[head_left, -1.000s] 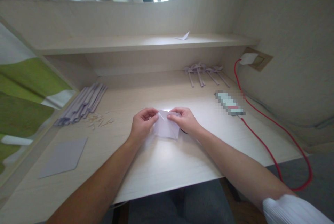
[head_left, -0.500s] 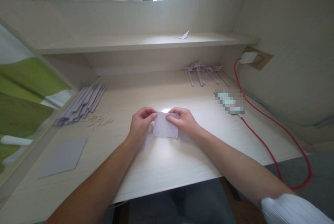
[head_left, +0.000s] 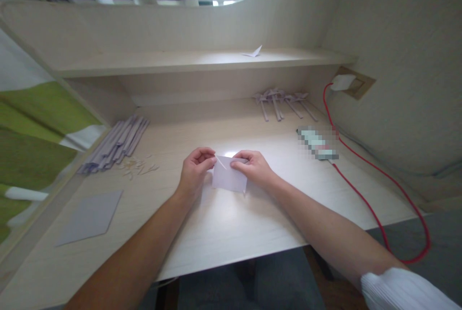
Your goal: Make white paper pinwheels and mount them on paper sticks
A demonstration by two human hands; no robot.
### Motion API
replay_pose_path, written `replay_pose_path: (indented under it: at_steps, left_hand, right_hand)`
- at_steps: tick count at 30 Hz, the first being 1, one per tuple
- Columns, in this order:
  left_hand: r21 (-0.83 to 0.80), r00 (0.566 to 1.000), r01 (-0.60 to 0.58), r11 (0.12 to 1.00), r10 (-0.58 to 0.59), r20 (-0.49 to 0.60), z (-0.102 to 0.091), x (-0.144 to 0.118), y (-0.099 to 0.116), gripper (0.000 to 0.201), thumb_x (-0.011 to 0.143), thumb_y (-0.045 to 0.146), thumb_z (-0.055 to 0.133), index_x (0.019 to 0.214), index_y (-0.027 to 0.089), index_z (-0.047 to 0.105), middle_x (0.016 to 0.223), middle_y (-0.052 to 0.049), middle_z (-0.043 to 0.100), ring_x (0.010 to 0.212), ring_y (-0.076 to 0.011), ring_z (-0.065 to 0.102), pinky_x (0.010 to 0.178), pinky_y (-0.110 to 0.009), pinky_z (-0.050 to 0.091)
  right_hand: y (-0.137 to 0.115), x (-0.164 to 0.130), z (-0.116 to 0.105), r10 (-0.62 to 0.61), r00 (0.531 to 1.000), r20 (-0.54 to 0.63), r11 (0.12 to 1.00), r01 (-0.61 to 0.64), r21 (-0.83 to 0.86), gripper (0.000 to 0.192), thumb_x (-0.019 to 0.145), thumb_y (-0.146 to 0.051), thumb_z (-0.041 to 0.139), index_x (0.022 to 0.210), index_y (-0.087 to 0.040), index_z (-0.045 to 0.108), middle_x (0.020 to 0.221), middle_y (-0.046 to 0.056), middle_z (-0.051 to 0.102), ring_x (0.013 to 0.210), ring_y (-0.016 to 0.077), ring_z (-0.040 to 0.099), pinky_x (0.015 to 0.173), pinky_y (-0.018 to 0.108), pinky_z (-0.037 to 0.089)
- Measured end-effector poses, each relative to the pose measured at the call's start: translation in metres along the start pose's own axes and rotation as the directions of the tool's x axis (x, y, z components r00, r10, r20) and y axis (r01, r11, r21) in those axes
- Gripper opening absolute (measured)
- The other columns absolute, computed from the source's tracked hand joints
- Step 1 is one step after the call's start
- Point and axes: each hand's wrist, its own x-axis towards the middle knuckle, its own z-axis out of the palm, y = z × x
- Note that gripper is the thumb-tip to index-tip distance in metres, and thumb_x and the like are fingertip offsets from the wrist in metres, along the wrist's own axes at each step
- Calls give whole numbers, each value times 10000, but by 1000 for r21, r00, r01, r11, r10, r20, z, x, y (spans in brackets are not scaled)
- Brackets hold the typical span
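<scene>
A small white sheet of paper point(head_left: 230, 180) is held upright just above the desk, between my two hands. My left hand point(head_left: 197, 169) pinches its upper left corner with thumb and curled fingers. From those fingertips a thin pale line slants down across the sheet; whether it is a lifted edge or a thin strip, I cannot tell. My right hand point(head_left: 254, 165) grips the upper right part, thumb flat on the near face and fingers behind. At the lower right corner a small tip of paper sticks out.
Left on the desk point(head_left: 202, 257) lie a stack of paper sheets point(head_left: 89, 217), rolled paper sticks point(head_left: 115, 144) and scattered small pale sticks point(head_left: 139, 166). Paper pinwheels point(head_left: 277, 100) lie at the back right. A phone point(head_left: 317, 144) charges on a red cable point(head_left: 361, 199). Folded paper point(head_left: 254, 52) sits on the shelf.
At the left fingertips a thin pale line now shows across the sheet's upper left. The sheet is slightly turned; both hands stay nearly in place.
</scene>
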Motion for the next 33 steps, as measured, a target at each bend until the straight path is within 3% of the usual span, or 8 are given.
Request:
replay_pose_path:
  at_steps: [3,8,13,21,26,30,33]
  left_hand:
    - [28,999,29,999,-29,29,0,0,-1,319,630,269,864,908,189,730,763,11,682,691,-130,607,664,-239,464]
    - [136,987,83,987,-100,123,0,0,-3,321,632,396,883,801,145,776,760,-58,749,661,-185,650,620,-272,465]
    - [210,983,75,975,-107,147,-1,-1,-3,361,661,461,857,788,129,797,708,-57,742,591,-177,617,566,-262,427]
    - [253,994,22,967,-47,97,-1,-1,2,314,669,437,813,749,135,787,672,-39,718,592,-169,595,562,-257,421]
    - [247,999,-7,969,-3,43,-7,5,4,310,649,434,796,754,142,783,705,-44,733,621,-184,616,583,-266,446]
    - [258,998,-36,965,47,-38,-21,12,13,295,646,423,782,765,153,780,724,-32,735,653,-188,629,609,-267,458]
    - [289,992,-31,957,64,-105,-43,10,25,264,656,405,778,764,164,778,719,-21,729,650,-184,623,588,-256,441]
  right_hand:
    - [0,1,0,28,1000,-12,998,-27,65,190,751,-333,707,813,-166,771,758,22,731,699,174,643,615,251,449]
    - [2,4,1,47,998,-38,987,-41,156,265,734,-392,726,843,-152,757,766,36,741,667,176,640,616,266,469]
    - [6,6,2,36,999,-27,984,-31,177,258,732,-378,759,846,-146,757,782,43,747,680,175,645,641,272,477]
    - [14,9,5,-6,1000,-20,988,9,155,247,769,-393,759,857,-162,752,821,57,758,731,192,672,644,276,514]
    - [9,12,7,-8,999,-34,989,13,147,316,753,-440,762,905,-166,715,725,25,715,594,163,629,532,259,484]
    - [-1,21,7,-31,999,-25,994,34,108,333,788,-471,740,891,-157,709,718,29,722,573,151,631,550,264,493]
    - [-9,40,11,-51,999,-16,997,52,49,335,880,-471,682,950,-144,700,750,39,733,608,147,650,591,269,518]
